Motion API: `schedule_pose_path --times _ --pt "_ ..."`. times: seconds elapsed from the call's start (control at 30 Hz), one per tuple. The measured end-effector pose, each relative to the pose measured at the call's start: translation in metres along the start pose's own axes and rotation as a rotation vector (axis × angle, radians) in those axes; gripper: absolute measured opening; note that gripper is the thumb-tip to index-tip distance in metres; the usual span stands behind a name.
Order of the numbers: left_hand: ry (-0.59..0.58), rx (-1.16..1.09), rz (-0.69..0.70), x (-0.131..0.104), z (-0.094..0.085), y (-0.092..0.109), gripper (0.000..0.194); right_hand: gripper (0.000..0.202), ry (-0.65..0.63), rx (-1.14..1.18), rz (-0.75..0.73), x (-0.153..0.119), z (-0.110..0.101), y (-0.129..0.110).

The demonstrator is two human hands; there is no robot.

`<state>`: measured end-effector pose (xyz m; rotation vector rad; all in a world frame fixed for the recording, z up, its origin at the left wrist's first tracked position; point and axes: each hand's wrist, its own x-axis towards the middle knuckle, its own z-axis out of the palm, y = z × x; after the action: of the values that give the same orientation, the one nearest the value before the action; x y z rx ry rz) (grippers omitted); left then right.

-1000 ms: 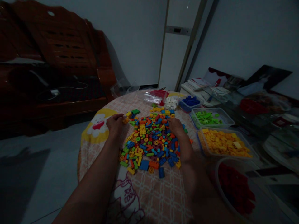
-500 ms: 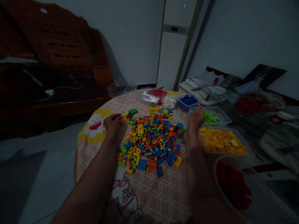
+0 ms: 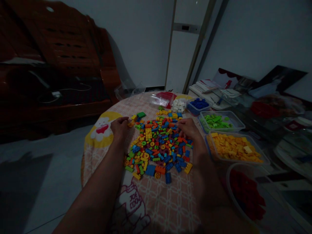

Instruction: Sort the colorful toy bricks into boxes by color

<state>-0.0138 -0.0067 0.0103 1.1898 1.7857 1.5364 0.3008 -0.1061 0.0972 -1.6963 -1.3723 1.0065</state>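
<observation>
A broad heap of mixed toy building bricks (image 3: pixel 156 159) in blue, orange, yellow and green covers the middle of the round table. At the heap's left edge is my left hand (image 3: pixel 119 127), its fingers curled together beside a few small orange and yellow bricks (image 3: pixel 131 124). Whatever those fingers hold, if anything, is hidden. My right hand (image 3: pixel 189 128) reaches over the upper right of the heap, fingers stretched down and slightly apart among blue and orange bricks. No brick shows clearly in it.
Along the right stand tubs of green bricks (image 3: pixel 216 121), yellow bricks (image 3: pixel 236 147) and red bricks (image 3: pixel 246 195). Behind are a tub of blue bricks (image 3: pixel 199 104), white bricks (image 3: pixel 178 105) and a clear plastic tray (image 3: pixel 158 100). A patterned cloth (image 3: pixel 170 201) covers the table.
My right hand has moved left and down from beside the green bricks' tub to the heap, its fingers turning downward. My left hand stays at the heap's left edge. The view has shifted slightly.
</observation>
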Motion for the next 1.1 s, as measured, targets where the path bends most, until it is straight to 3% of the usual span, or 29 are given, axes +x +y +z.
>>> schedule_pose_path --times 0.07,0.13,0.27,0.37,0.5,0.6,0.7,0.8,0.93,1.1 --pt "0.001 0.0 -0.005 0.0 0.0 0.0 0.021 0.015 -0.136 -0.043 0.019 0.0 0.004 0.001" --pt "0.009 0.001 0.0 0.0 0.0 0.001 0.021 0.016 -0.141 -0.119 0.002 0.004 0.007 0.005" --pt "0.008 -0.012 0.007 -0.002 -0.001 0.004 0.021 0.022 0.201 -0.345 -0.186 0.013 -0.001 0.01" --pt "0.003 -0.005 0.015 -0.003 -0.003 0.005 0.021 0.029 0.281 -0.386 -0.21 0.012 -0.01 0.009" --pt "-0.003 -0.003 0.016 -0.004 -0.003 0.004 0.02 0.025 0.068 -0.388 -0.082 0.003 -0.01 0.004" --pt "0.001 -0.008 -0.004 -0.002 -0.002 0.004 0.02 0.014 -0.133 -0.592 -0.054 -0.003 -0.001 -0.001" --pt "0.001 -0.002 -0.026 -0.001 -0.001 0.003 0.021 0.005 -0.161 -0.854 -0.088 -0.006 0.01 -0.008" --pt "0.001 0.004 -0.016 0.0 0.0 0.0 0.022 0.006 -0.133 -0.951 -0.071 -0.006 0.015 -0.011" --pt "-0.005 -0.011 -0.009 0.001 0.001 -0.005 0.021 0.017 -0.084 -0.795 -0.099 0.001 0.012 -0.002" --pt "-0.006 -0.024 -0.008 0.0 0.001 -0.005 0.021 0.008 0.16 -0.121 0.034 0.012 0.008 0.011"
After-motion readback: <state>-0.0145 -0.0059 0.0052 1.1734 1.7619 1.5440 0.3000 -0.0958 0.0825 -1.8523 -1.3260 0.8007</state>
